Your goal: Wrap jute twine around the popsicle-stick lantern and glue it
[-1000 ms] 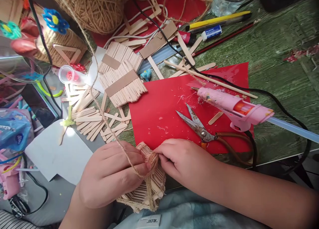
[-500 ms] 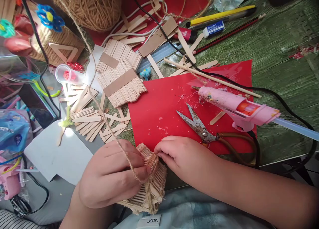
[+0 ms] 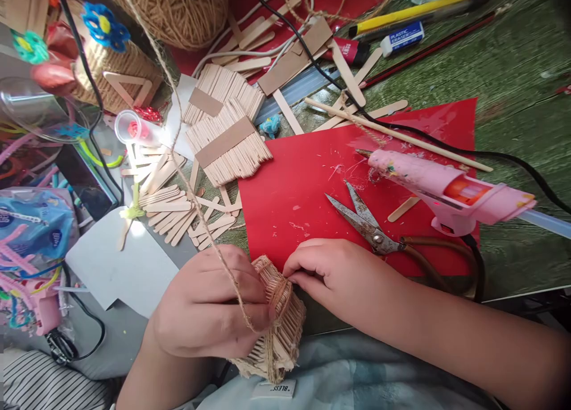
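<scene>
Low in the middle, against my clothing, is a small box-like piece of stacked craft sticks (image 3: 289,338), with jute twine (image 3: 280,294) wound around it. My left hand (image 3: 214,309) is closed on its left side, the thumb and fingers pressing at the wound twine; part of the piece is hidden behind that hand. A loose strand of twine runs from the upper left, over my left hand, down to the piece. On the right side, the pinched thumb and forefinger of my right hand (image 3: 319,270) meet at the twine's edge.
A pink glue gun (image 3: 428,187) and open scissors (image 3: 377,237) lie on a red sheet (image 3: 294,190), right of the hands. Craft-stick bundles (image 3: 234,142), loose sticks (image 3: 173,213) and a twine ball (image 3: 178,11) lie beyond. A black cord (image 3: 303,44) crosses the table.
The whole view has shifted, so the scene sits farther right. Both hands stay at the craft-stick piece with much the same grip.
</scene>
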`<action>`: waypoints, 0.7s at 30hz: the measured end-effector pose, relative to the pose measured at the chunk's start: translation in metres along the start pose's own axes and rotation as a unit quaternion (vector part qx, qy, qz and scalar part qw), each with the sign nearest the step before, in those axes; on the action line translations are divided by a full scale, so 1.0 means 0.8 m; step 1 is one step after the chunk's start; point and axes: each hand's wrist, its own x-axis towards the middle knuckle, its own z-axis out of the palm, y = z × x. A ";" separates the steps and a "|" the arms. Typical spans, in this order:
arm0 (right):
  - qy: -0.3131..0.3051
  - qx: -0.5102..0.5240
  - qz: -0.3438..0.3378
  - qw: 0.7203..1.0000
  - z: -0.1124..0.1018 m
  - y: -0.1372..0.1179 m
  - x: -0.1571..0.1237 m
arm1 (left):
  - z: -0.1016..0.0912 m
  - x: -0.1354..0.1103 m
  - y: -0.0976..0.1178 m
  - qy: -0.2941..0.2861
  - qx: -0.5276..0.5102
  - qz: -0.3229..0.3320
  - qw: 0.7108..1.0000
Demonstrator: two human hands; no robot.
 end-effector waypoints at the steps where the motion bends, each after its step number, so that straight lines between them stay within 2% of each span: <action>1: 0.004 -0.009 -0.003 1.000 0.002 0.001 -0.001 | 0.000 0.000 0.000 0.001 -0.003 0.000 1.000; 6: 0.012 -0.045 -0.013 0.999 0.008 0.002 -0.004 | 0.000 0.001 0.000 0.002 0.005 -0.002 1.000; 15: -0.042 -0.032 -0.003 0.999 -0.003 -0.004 -0.012 | -0.003 0.001 -0.004 -0.002 -0.008 0.004 1.000; 21: -0.010 -0.019 -0.008 1.000 0.004 -0.001 -0.021 | -0.005 0.001 -0.007 -0.011 -0.026 0.019 0.999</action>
